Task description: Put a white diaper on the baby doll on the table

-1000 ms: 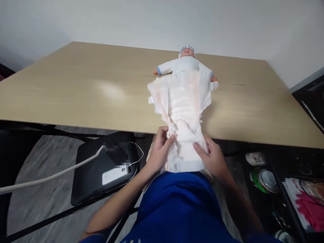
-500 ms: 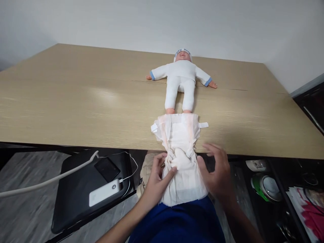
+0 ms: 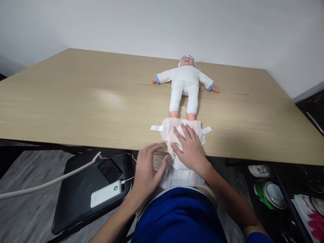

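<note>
Your right hand (image 3: 189, 146) lies on the diaper (image 3: 178, 165), palm down, with its fingers a bit spread. Your left hand (image 3: 149, 168) is beside the diaper, on its left. Those fingers are bent and a little blurry, and the thumb sticks out toward the diaper's edge. I cannot tell if that thumb touches it.

The diaper is unfolded. Its top part is on the table (image 3: 76, 94), and its lower part goes past the table's front edge, down to your blue shirt (image 3: 177, 212). Two white sticky tabs poke out near the top, the left tab (image 3: 157, 128) on one side and the right tab (image 3: 207, 130) on the other.

The doll (image 3: 186, 76) lies on its back with its arms out wide. It wears white clothes with blue cuffs. Its feet are right by the diaper's top edge.

Down at your left, a white box (image 3: 106, 194) with a round button and a dark phone (image 3: 109, 169) sit on a black seat (image 3: 76, 195).
</note>
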### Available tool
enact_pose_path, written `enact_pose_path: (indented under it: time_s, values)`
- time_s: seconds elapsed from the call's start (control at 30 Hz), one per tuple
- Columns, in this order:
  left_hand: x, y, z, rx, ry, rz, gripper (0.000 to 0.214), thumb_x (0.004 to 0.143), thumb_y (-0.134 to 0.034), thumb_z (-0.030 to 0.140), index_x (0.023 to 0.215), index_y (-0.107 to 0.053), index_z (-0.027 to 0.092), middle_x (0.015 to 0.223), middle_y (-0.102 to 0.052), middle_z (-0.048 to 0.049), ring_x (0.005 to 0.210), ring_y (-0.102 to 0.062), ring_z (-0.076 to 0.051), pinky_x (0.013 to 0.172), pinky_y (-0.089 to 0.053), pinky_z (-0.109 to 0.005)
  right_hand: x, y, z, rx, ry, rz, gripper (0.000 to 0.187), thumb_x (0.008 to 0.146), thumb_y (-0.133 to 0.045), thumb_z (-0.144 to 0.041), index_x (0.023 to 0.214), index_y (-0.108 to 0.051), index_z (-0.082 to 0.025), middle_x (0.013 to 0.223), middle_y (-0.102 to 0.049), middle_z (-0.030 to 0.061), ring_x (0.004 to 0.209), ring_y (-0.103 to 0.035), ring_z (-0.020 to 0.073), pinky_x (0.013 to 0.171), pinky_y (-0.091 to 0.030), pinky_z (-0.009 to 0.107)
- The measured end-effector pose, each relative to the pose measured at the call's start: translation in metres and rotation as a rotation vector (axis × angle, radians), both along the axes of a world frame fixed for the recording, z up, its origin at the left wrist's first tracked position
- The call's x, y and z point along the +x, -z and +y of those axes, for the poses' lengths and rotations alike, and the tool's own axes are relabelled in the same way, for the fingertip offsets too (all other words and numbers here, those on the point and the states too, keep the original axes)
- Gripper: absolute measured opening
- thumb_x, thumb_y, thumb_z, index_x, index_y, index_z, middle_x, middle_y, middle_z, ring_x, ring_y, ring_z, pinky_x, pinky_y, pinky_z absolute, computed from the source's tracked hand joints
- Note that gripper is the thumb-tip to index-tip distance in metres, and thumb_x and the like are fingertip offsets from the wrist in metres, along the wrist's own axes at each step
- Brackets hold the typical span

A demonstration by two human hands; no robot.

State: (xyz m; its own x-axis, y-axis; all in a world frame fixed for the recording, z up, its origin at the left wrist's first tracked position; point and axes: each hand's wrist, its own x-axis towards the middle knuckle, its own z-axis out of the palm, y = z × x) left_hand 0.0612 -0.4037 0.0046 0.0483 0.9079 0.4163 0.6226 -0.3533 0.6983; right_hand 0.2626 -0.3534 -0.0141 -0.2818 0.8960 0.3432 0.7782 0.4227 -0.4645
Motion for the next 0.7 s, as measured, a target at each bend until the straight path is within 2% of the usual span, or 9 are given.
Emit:
enact_pose_path:
  time_s: [0.1,0.23,0.37,0.5,0.6,0.7]
  values:
    - [-0.011,-0.002,0.040,0.057,-0.097,0.147,0.036,0.104,-0.069,0.043,0.134,-0.064,0.024,0.134,-0.070,-0.0143,0.130,-0.062,-0.037,0.115,-0.046,-0.055,-0.001,-0.005,-0.006,-0.022,0.015,-0.086,0.062,0.112,-0.059,-0.044,0.170,-0.050,-0.024,0.180,-0.040,0.0152,0.168,-0.031,0.0413,0.136,-0.030,0.066]
    - [-0.018,0.001,0.097,0.063,-0.043,0.278,0.034,0.108,-0.062,0.040,0.137,-0.064,0.024,0.143,-0.067,-0.0141,0.137,-0.058,-0.036,0.121,-0.043,-0.058,-0.001,-0.015,-0.011,-0.058,0.001,-0.186,0.060,0.114,-0.052,-0.047,0.171,-0.049,-0.027,0.180,-0.041,0.0107,0.169,-0.033,0.0357,0.139,-0.023,0.063]
    - [-0.017,-0.004,0.159,0.125,0.211,0.405,0.044,0.108,-0.056,0.024,0.151,-0.059,0.025,0.158,-0.060,-0.0140,0.146,-0.052,-0.035,0.124,-0.042,-0.057,-0.001,-0.014,-0.016,-0.065,-0.005,-0.219,0.062,0.113,-0.052,-0.049,0.173,-0.046,-0.031,0.182,-0.039,0.0071,0.169,-0.033,0.0350,0.139,-0.021,0.064]
    - [-0.007,-0.022,0.219,0.225,0.519,0.745,0.084,0.095,-0.056,0.003,0.172,-0.041,0.033,0.183,-0.033,-0.0110,0.165,-0.035,-0.039,0.130,-0.034,-0.062,-0.001,-0.010,-0.020,-0.066,0.004,-0.223,0.064,0.113,-0.053,-0.051,0.174,-0.044,-0.032,0.183,-0.036,0.0072,0.169,-0.032,0.0357,0.139,-0.023,0.065]
    - [0.013,-0.038,0.246,0.324,0.757,0.959,0.110,0.085,-0.059,-0.006,0.178,-0.025,0.042,0.190,-0.017,-0.0031,0.174,-0.021,-0.036,0.137,-0.026,-0.061,-0.002,-0.010,-0.020,-0.056,0.003,-0.217,0.065,0.112,-0.055,-0.049,0.173,-0.044,-0.032,0.183,-0.037,0.0068,0.169,-0.033,0.0358,0.138,-0.024,0.064]
    - [0.038,-0.049,0.256,0.394,0.944,1.043,0.115,0.084,-0.058,-0.010,0.178,-0.022,0.045,0.190,-0.015,0.0030,0.176,-0.017,-0.026,0.141,-0.022,-0.052,-0.003,-0.011,-0.019,-0.055,0.001,-0.204,0.064,0.112,-0.056,-0.049,0.173,-0.045,-0.032,0.183,-0.037,0.0069,0.168,-0.034,0.0356,0.138,-0.026,0.063]
